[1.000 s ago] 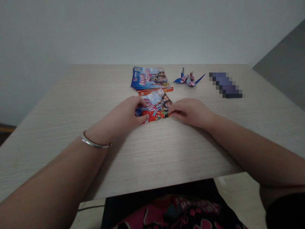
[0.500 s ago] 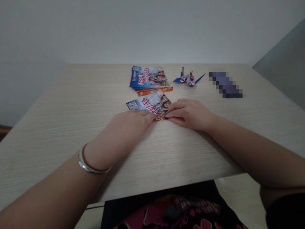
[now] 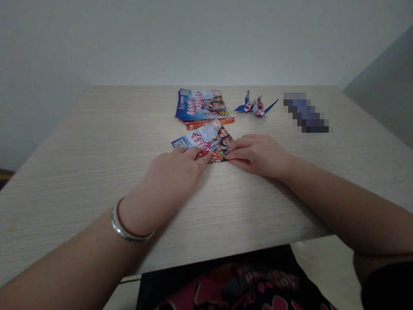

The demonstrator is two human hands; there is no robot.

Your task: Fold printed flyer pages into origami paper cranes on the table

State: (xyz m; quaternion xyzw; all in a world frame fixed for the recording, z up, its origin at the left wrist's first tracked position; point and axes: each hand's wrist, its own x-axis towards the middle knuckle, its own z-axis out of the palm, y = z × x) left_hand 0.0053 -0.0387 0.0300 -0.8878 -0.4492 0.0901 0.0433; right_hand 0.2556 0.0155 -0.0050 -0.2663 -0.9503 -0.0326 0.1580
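A printed flyer [image 3: 214, 134] lies at an angle on the table, its near edge folded up so that a narrow red and orange strip shows. My left hand [image 3: 176, 174] is closed on the flyer's near left side, thumb and forefinger along the folded strip, the other fingertips partly hidden. At the near right corner, my right hand [image 3: 254, 153] pinches the flyer between thumb and fingers. Both hands rest low against the tabletop.
Just beyond the flyer is a stack of similar flyers [image 3: 201, 103]. Two folded paper cranes [image 3: 248, 106] [image 3: 260, 111] stand to its right. A pixelated dark flat object [image 3: 306, 113] lies farther right. The table [image 3: 97, 142] meets a wall at its far edge.
My left fingers have shifted slightly along the fold, and more of the red and orange strip shows. My right hand has barely moved and keeps its pinch at the corner.
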